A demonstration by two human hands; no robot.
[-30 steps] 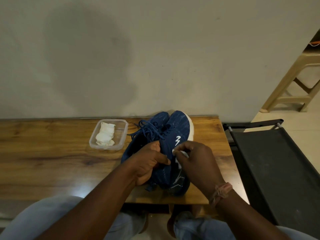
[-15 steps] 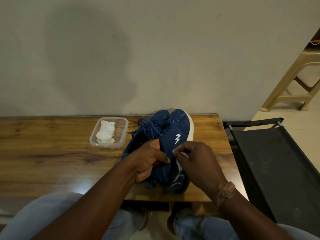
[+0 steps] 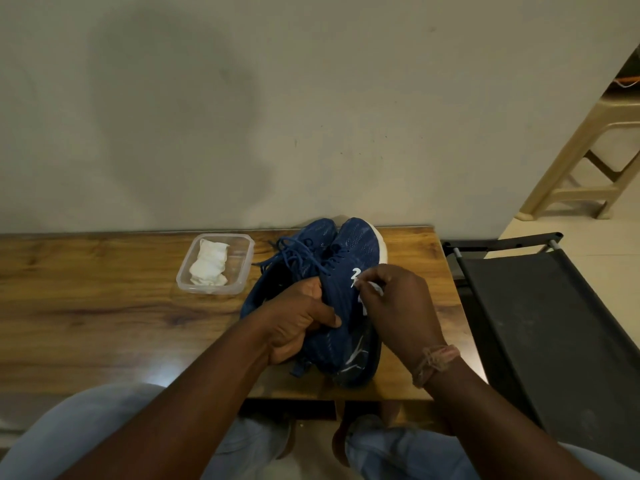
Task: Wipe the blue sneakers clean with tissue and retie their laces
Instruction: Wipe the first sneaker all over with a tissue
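Note:
Two blue sneakers stand side by side on the wooden table [image 3: 104, 306], toes toward the wall. My left hand [image 3: 298, 320] grips the collar of the right sneaker [image 3: 349, 258] from the inner side. My right hand [image 3: 398, 306] pinches a small white tissue [image 3: 375, 287] and presses it on that sneaker's outer side, next to the white logo. The left sneaker [image 3: 311, 237] lies behind it, its blue laces [image 3: 291, 254] loose and spread. Much of both shoes' heels is hidden by my hands.
A clear plastic container [image 3: 242, 265] with folded white tissues [image 3: 207, 265] sits left of the sneakers. A black folding frame [image 3: 554, 323] stands just right of the table edge. A beige plastic stool [image 3: 588, 161] is at the far right. The wall runs along the table's back.
My right hand with the tissue has slid a little up the sneaker's side toward the logo. My left hand keeps its grip on the collar.

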